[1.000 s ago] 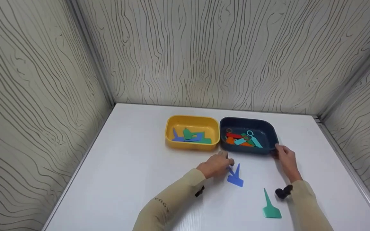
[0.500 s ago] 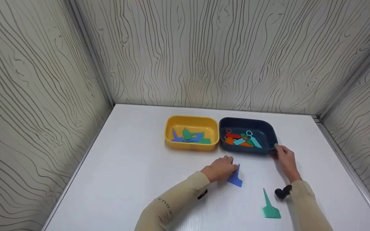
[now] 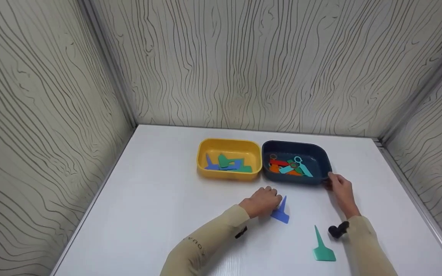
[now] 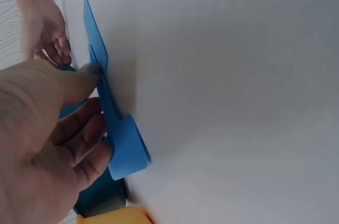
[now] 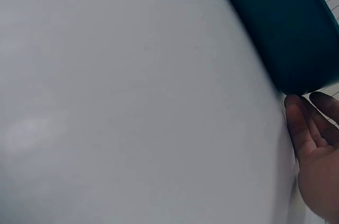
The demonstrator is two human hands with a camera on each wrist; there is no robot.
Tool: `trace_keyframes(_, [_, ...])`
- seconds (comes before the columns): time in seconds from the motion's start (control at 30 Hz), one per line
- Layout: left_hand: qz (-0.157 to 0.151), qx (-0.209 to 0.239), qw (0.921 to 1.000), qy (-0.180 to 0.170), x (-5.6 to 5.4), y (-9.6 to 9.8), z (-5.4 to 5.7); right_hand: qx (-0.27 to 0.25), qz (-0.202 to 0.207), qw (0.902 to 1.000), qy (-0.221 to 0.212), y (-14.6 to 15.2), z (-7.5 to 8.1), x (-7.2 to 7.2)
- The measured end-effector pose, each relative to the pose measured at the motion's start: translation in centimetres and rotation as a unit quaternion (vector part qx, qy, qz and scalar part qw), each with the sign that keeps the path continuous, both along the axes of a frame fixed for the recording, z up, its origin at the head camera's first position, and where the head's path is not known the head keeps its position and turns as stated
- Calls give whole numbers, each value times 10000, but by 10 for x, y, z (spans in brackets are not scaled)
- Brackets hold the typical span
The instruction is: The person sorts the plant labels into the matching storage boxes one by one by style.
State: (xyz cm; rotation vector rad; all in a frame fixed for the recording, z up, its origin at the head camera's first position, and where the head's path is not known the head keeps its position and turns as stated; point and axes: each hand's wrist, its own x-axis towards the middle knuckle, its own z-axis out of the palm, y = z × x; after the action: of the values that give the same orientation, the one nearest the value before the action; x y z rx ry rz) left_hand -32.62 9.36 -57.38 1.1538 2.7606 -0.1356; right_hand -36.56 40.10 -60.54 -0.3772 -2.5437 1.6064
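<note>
My left hand (image 3: 262,202) is low over the table, pinching a blue T-shaped plant label (image 4: 114,110) between thumb and fingers. A second blue plant label (image 3: 281,215) overlaps it; whether the pinch takes in both cannot be told. My right hand (image 3: 342,191) grips the near right corner of a dark blue bin (image 3: 290,178), thumb by the rim and fingers below; the right wrist view shows these fingertips (image 5: 293,101) against the bin's corner. A green plant label (image 3: 324,252) lies flat near my right forearm.
Left of the dark bin, almost touching it, stands a yellow bin (image 3: 228,175) with several blue and green plant labels inside. The dark bin contains red, orange, green and light blue tags (image 3: 305,170), some with ring ends. Patterned walls (image 3: 228,65) close off the table's back and sides.
My left hand has moved slightly right and toward me, covering part of the blue plant labels, and now pinches there. My right hand has stayed at the bin's corner.
</note>
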Motion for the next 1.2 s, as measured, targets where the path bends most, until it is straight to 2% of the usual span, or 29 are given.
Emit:
trace_keyframes(0.27, [33,-107,9999,-109,-2,0,0,15,-35,10000,-76,0,1,-1])
trace_keyframes(0.43, [220,53,9988,-431,-5,0,2,30,65,9999,-141,0,2,0])
trace_keyframes(0.57, [438,182,9957,-800,-6,-4,8,38,48,9998,-192,0,3,1])
trace_keyframes(0.83, [842,720,9795,-1680,-13,-18,26,140,-58,9995,-260,-2,3,1])
trace_keyframes(1.03, [910,1142,9690,-1995,-20,-30,41,210,-79,9992,-329,-3,2,0])
trace_keyframes(1.2, [1180,1377,9602,-2126,-26,-38,49,144,-65,9993,-332,-2,3,1])
